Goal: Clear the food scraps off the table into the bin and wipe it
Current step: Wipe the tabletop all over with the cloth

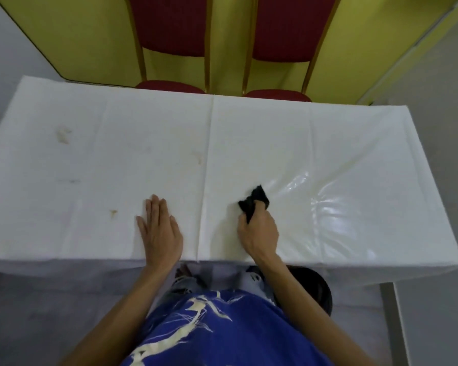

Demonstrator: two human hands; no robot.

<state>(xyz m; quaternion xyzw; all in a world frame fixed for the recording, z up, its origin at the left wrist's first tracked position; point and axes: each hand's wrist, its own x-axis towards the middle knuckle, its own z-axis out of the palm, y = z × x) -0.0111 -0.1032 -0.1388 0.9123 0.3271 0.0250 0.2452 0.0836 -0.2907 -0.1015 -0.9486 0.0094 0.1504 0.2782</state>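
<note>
Wiping step: right hand (258, 229) clamps the black cloth (254, 203) on the bench (249, 128), near the front edge. Left hand (160, 228) lies flat, fingers straight. Next move probably sweeps left toward the brownish stains (64, 134).

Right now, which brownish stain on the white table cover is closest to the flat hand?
The small stain just left of the left hand, near the front edge. The bigger smear sits far left; a third mark lies back by the centre crease.
</note>
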